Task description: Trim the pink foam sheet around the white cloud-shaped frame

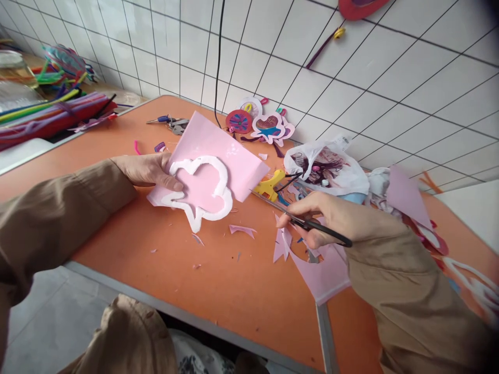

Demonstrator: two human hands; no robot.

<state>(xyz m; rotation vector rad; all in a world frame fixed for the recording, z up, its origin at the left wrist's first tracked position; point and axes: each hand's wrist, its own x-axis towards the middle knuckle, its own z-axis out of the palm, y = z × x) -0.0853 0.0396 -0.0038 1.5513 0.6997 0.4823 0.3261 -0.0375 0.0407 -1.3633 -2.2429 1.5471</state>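
Observation:
My left hand (150, 171) pinches a pink sheet (218, 137) together with a white cut-out outline (224, 200) lying over it, thumb on top. Part of the sheet below the outline is cut along its edge. Black-handled scissors (312, 224) are in my right hand (331, 215), their blades pointing left toward the sheet's right corner. Whether the blades touch the sheet I cannot tell. Below the right hand lies a cut pink scrap (322, 272). Small pink offcuts, such as a thin strip (242, 230), are scattered on the orange table (218, 280).
A yellow glue gun (270, 186) lies just behind the scissors. Beyond it are a white plastic bag (346, 174) with dark threads and several decorated cut-outs (268, 126) against the tiled wall. Keys (177, 124) lie at the back; pipe cleaners (58, 117) are heaped at left.

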